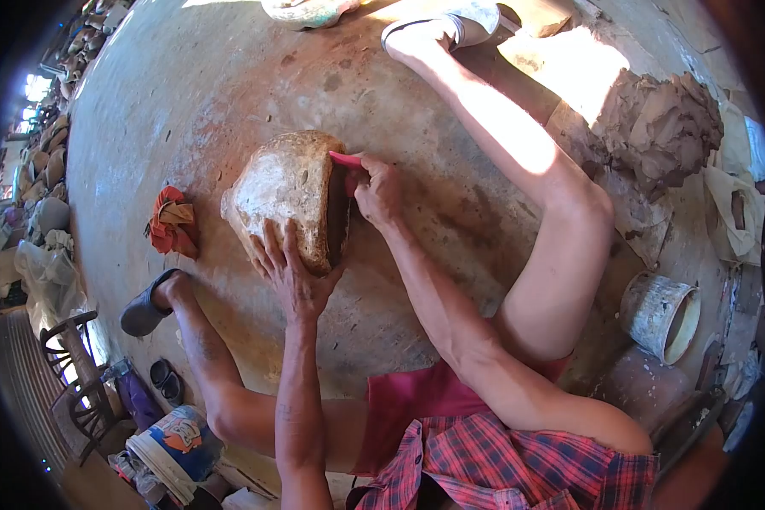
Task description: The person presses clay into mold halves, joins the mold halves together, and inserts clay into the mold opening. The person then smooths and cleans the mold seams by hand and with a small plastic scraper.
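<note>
A rounded, pale, crusted pot lies tilted on its side on the floor, its dark opening facing right. My left hand grips its lower side, fingers spread over the outer wall and thumb by the rim. At the upper rim, my right hand is closed on a pink strip; whether it is cloth or a stiff piece I cannot tell. The strip touches the rim. Most of the pot's inside is hidden from view.
A crumpled red-orange cloth lies left of the pot. My legs stretch out on both sides. At the right are a heap of grey-brown clay and a stained white bucket. A labelled tub stands at lower left.
</note>
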The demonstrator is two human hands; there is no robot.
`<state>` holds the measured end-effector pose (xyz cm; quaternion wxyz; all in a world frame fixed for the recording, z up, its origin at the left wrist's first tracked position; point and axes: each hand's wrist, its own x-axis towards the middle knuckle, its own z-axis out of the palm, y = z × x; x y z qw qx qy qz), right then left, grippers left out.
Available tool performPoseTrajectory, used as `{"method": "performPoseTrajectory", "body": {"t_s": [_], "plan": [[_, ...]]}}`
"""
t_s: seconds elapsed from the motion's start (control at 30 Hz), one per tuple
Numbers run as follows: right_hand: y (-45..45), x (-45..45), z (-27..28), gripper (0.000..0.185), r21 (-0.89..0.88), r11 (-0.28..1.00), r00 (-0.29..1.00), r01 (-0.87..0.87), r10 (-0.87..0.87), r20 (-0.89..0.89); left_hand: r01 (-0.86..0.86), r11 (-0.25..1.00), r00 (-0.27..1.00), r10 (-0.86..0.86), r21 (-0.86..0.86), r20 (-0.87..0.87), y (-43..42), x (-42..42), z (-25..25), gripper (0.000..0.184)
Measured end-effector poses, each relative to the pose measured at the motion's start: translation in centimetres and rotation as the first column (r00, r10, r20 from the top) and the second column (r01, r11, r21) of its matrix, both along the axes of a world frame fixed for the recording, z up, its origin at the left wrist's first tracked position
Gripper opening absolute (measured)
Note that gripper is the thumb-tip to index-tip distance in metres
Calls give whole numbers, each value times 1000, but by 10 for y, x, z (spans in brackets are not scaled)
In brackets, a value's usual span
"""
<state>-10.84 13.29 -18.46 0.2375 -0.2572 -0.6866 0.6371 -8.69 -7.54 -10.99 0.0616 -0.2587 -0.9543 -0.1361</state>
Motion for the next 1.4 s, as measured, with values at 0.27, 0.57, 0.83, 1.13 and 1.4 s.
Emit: {"method": "performPoseTrajectory", "body": {"t_s": [0.27,0.57,0.83,1.13,1.4], "plan": [[-17,15,12,31,150,985,990,82,-63,-127,-22,999,999,23,23,-23,4,1,-3,122],[-49,48,25,29,211,974,979,78,-35,-202,-34,999,998,35,27,-53,5,1,-5,118],[-71,86,29,23,230,972,974,38,16,-226,-19,998,996,24,61,-86,5,1,-10,117],[-26,24,28,30,283,948,971,147,-83,-224,-23,999,999,24,39,-36,3,1,-3,117],[-69,69,27,34,256,963,979,78,-25,-204,-10,997,998,15,78,-62,6,0,-7,114]]}}
